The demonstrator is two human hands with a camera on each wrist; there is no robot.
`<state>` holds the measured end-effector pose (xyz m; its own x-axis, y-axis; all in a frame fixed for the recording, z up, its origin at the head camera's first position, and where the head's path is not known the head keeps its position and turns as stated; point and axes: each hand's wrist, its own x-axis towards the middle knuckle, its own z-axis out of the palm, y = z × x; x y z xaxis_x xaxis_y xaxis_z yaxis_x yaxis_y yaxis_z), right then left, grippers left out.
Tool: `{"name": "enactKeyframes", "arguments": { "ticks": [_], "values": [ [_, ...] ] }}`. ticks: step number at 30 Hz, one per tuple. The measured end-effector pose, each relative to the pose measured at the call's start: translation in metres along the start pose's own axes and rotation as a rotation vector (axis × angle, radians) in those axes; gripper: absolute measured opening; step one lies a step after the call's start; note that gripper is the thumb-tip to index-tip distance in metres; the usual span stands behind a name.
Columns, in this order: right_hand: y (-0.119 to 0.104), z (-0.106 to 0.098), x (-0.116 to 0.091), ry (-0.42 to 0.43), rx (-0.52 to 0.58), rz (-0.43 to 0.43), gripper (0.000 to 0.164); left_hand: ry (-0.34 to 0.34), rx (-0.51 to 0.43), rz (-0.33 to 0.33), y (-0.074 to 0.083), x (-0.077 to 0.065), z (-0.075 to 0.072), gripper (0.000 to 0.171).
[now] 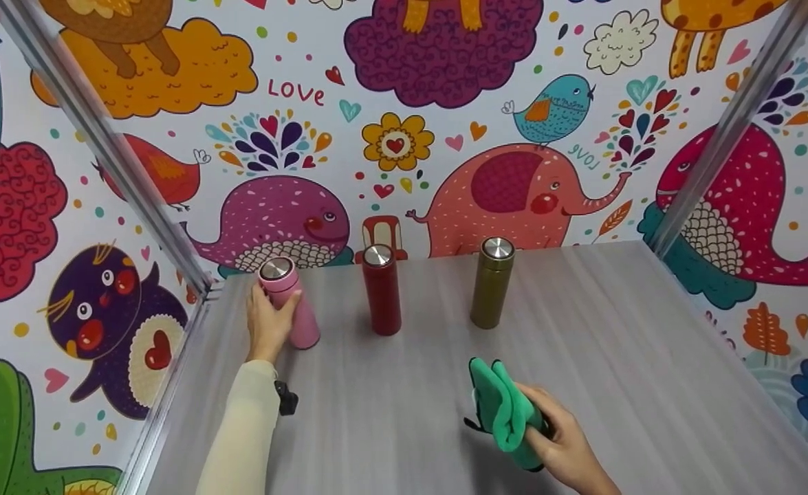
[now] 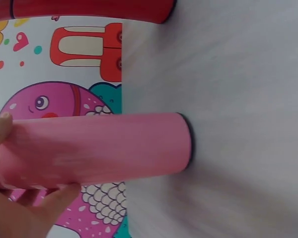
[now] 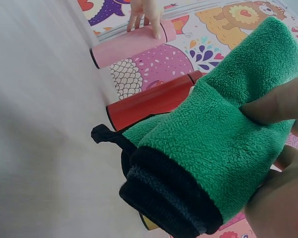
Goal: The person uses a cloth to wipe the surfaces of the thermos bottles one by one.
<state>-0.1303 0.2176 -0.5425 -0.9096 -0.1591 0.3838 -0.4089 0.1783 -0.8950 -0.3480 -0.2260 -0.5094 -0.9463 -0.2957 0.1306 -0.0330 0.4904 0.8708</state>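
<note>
My left hand (image 1: pixel 269 323) grips a pink thermos bottle (image 1: pixel 300 320) with a silver lid around its upper part, at the left of the table. The left wrist view shows the pink bottle upright, its dark base at the tabletop; whether it touches cannot be told. To its right stand a red thermos bottle (image 1: pixel 383 295) and an olive-green thermos bottle (image 1: pixel 492 289). Nearer the front, my right hand (image 1: pixel 565 440) pinches a folded green towel (image 3: pixel 223 134) with black edging and a small black loop. Part of that hand is cut off in the right wrist view.
The grey wood-grain table (image 1: pixel 376 412) ends at the back against a wall (image 1: pixel 404 82) printed with cartoon animals. Metal frame posts (image 1: pixel 101 137) stand at both back corners. A small black device (image 1: pixel 285 399) sits at the left wrist.
</note>
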Motion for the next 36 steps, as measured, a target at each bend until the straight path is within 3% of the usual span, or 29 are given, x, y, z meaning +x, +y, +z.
{"name": "enactKeyframes", "arguments": {
  "ticks": [5, 10, 17, 24, 31, 36],
  "values": [
    [0.002, 0.002, 0.000, -0.006, 0.006, -0.057, 0.054, -0.009, 0.018, -0.001, -0.002, -0.002, 0.000, 0.087],
    [0.000, 0.003, 0.003, -0.013, 0.018, -0.037, 0.052, 0.004, 0.015, -0.020, 0.005, -0.009, -0.004, 0.097],
    [-0.003, -0.001, 0.006, 0.006, 0.026, -0.054, 0.051, 0.081, 0.005, 0.015, 0.023, -0.035, -0.005, 0.096],
    [-0.003, -0.003, 0.003, 0.018, 0.023, -0.049, 0.052, 0.127, 0.004, 0.076, 0.019, -0.086, 0.004, 0.083],
    [-0.007, -0.004, -0.001, 0.045, 0.020, 0.008, 0.051, 0.033, -0.083, 0.075, 0.015, -0.159, 0.019, 0.079],
    [-0.008, -0.003, -0.001, 0.049, 0.022, 0.061, 0.052, -0.017, -0.081, 0.034, 0.018, -0.190, 0.024, 0.086]
  ]
}}
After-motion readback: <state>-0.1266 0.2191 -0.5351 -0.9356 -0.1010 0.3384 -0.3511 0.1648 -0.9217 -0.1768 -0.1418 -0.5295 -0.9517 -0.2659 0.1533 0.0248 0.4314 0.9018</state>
